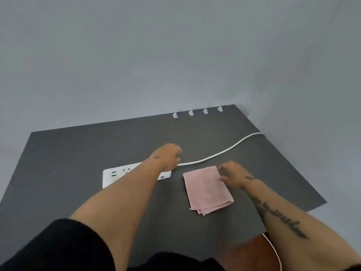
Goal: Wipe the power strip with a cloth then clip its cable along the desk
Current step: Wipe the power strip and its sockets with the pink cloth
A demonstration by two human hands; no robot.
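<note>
A white power strip (115,176) lies on the dark grey desk (78,153), its right end with a red switch (162,177) partly under my left forearm. Its white cable (214,154) curves away to the desk's right edge. My left hand (169,156) rests on the strip's right end where the cable comes out, fingers curled down over it. A folded pink cloth (207,190) lies flat to the right of the strip. My right hand (233,175) touches the cloth's upper right corner, fingers bent on its edge.
Several white cable clips (191,113) sit in a row along the desk's back edge against the grey wall. A brown chair seat (248,251) and a thin white wire (273,249) show below the desk's front right edge. A few small crumbs (162,199) lie mid-desk.
</note>
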